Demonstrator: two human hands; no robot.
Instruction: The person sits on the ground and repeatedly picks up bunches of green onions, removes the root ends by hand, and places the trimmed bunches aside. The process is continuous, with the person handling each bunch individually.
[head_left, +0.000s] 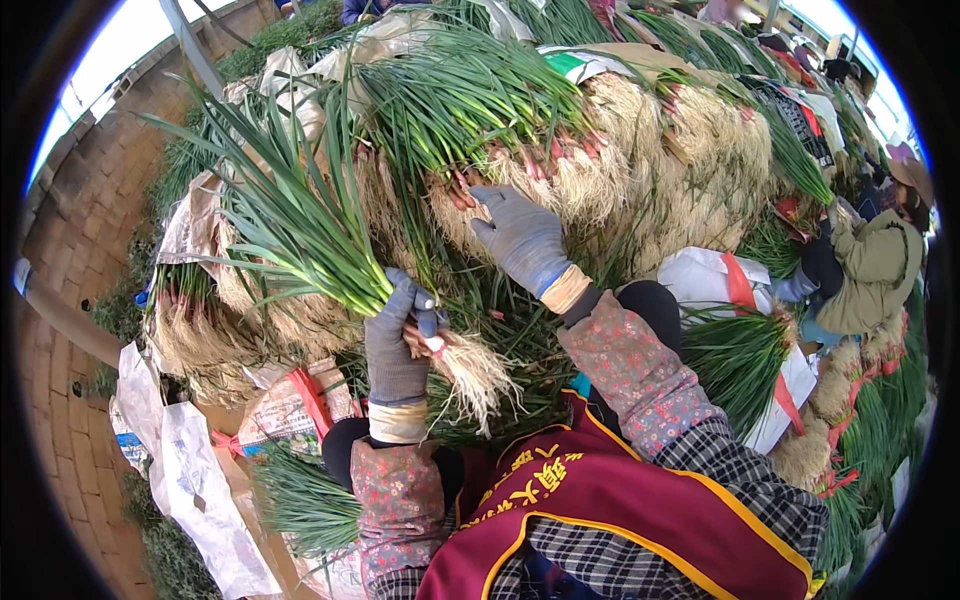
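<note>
My left hand (401, 322), in a grey glove, grips a bunch of long green onion-like plants (330, 247). Their leaves point up and to the left, and their pale roots (476, 371) hang below the hand to the right. My right hand (521, 232), also gloved, is at the near edge of a large heap of the same plants (472, 97), its thumb and forefinger spread beside some reddish bulbs (459, 191). Whether the fingertips touch the bulbs cannot be told. Thick pale roots (622, 180) hang from the heap's edge.
Loose leaves (502, 330) lie between my hands. Bundles (739, 360) rest at the right, near a person in an olive jacket (874, 270). White sacks (202, 480) and a red-banded bag (296, 405) lie at the left. A brick surface (67, 360) runs along the left side.
</note>
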